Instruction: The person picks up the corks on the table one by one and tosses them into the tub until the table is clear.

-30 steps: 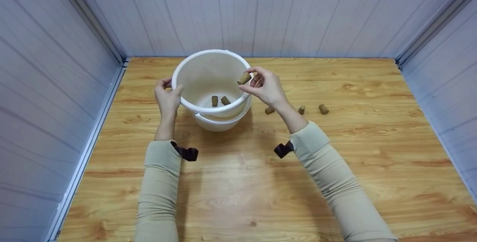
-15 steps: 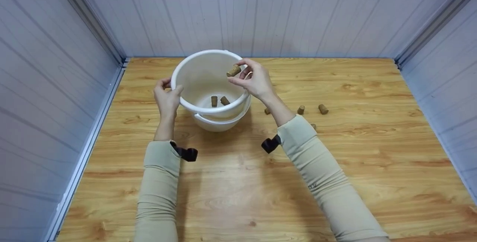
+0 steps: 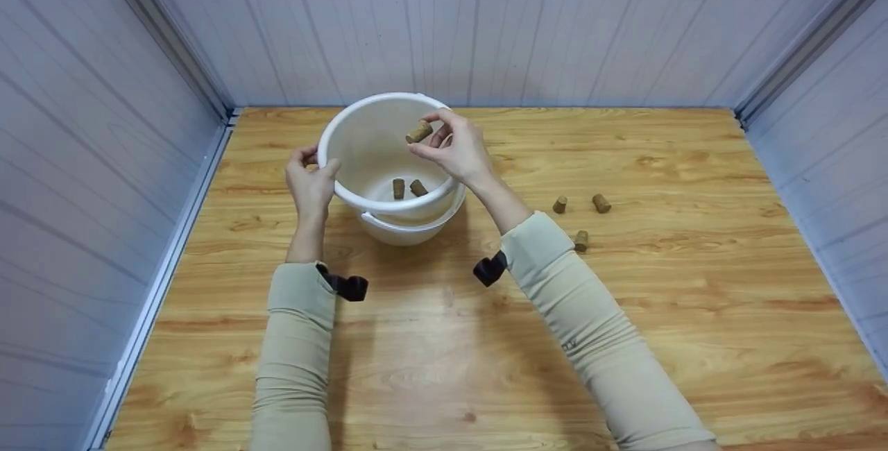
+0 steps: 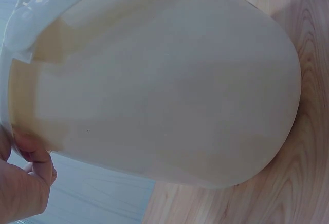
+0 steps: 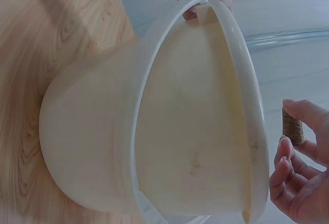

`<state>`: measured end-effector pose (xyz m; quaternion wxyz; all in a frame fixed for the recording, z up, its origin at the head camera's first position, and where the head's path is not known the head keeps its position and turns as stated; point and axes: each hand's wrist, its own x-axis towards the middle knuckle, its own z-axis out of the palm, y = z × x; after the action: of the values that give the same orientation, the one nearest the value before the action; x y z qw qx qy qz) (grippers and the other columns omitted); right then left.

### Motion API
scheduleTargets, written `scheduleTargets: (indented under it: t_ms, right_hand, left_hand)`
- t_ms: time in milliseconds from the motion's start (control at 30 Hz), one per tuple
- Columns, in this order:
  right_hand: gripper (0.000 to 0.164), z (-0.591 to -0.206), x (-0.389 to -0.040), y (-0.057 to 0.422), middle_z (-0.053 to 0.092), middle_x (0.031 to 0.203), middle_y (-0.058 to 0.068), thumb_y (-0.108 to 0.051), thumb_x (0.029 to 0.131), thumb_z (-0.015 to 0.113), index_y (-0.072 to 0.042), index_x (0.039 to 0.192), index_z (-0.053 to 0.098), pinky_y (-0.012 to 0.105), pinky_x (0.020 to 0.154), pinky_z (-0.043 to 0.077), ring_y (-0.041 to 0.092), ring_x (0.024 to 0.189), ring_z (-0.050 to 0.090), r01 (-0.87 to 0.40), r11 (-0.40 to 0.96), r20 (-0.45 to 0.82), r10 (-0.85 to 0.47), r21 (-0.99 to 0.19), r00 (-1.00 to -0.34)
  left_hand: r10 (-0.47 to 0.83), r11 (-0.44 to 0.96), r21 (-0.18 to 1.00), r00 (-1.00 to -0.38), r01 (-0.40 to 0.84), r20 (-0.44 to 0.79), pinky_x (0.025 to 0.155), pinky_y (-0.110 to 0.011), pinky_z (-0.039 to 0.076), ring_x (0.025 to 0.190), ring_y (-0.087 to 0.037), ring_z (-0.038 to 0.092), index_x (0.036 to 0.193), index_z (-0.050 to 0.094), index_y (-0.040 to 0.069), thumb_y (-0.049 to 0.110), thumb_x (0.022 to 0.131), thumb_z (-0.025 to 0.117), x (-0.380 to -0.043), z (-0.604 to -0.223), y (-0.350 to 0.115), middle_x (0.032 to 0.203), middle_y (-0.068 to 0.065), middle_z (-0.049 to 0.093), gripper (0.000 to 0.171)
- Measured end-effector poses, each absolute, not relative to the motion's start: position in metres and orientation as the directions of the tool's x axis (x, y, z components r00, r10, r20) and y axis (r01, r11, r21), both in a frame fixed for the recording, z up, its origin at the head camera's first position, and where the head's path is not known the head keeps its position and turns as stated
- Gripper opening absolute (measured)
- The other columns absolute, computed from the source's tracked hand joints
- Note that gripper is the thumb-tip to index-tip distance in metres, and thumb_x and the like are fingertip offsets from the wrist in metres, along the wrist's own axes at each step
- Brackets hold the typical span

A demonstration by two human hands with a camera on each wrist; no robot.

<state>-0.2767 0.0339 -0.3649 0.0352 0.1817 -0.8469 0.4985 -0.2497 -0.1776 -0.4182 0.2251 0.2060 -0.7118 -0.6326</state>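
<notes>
A white bucket (image 3: 374, 217) stands on the wooden table, its handle hanging down the near side. My left hand (image 3: 310, 184) grips the left rim, thumb over the top; in the left wrist view the fingers (image 4: 38, 157) curl under the rim. My right hand (image 3: 458, 149) pinches a cork (image 3: 419, 132) between thumb and fingertips above the bucket's mouth. The right wrist view shows that cork (image 5: 293, 127) just beyond the rim. Inside, a cork (image 3: 398, 189) and another cork (image 3: 418, 188) lie on the bottom.
To the right of the bucket lie three more pieces: a cork (image 3: 560, 205), a second cork (image 3: 601, 203) and a nearer cork (image 3: 581, 241) beside the right sleeve. A pale panel wall (image 3: 444, 35) closes off the back, with side walls left and right.
My right hand has carried its cork leftward from the right rim to over the bucket's mouth. The left hand and bucket have hardly moved. A loose cork has come into view beside the right sleeve.
</notes>
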Motion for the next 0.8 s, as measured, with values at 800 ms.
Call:
scheduleTargets:
  t_ms: [800]
  right_hand:
    - [0.039,-0.371,-0.268,0.048,0.05,0.062,0.001,-0.017,0.07,0.074,-0.002,0.102,0.06,0.016,0.048,0.039,0.013,0.053,0.049,-0.327,0.313,0.277,-0.194,-0.892,-0.941]
  left_hand:
    - [-0.576,0.102,0.995,-0.816,-0.003,0.056,0.06,-0.02,0.044,0.07,-0.013,0.046,0.105,0.054,-0.008,-0.006,0.069,0.056,-0.248,-0.417,-0.179,0.085,-0.006,0.047,0.037]
